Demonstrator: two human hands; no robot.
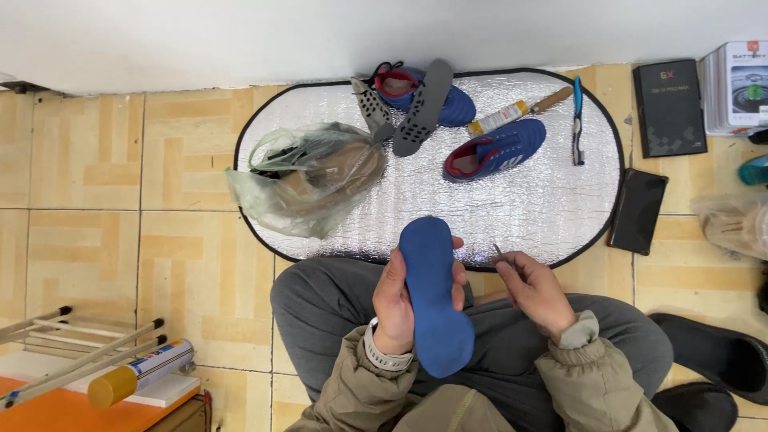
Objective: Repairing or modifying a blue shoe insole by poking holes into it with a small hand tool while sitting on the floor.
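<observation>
- The blue insole [433,296] stands lengthwise over the person's lap, its toe end reaching just over the near edge of the silver mat [520,200].
- The left hand [396,308] grips it from the side, fingers closed round its middle, thumb on the far edge.
- The right hand [534,290] is just beside the insole, its fingers pinched shut on a small thin metal tool [498,251]; what kind of tool cannot be told.
- On the mat's left part lies a clear plastic bag [308,180] with brownish things inside, not plainly readable.
- At the far edge a blue shoe [420,94] has two grey insoles [422,108] leaning across it; a second blue shoe [496,150] lies nearer the middle.
- A glue tube [500,118] and a blue-handled tool [577,120] lie near the mat's right end.
- Off the mat on the floor: black boxes [669,107] to the right, a spray can [140,373] at the near left corner.
</observation>
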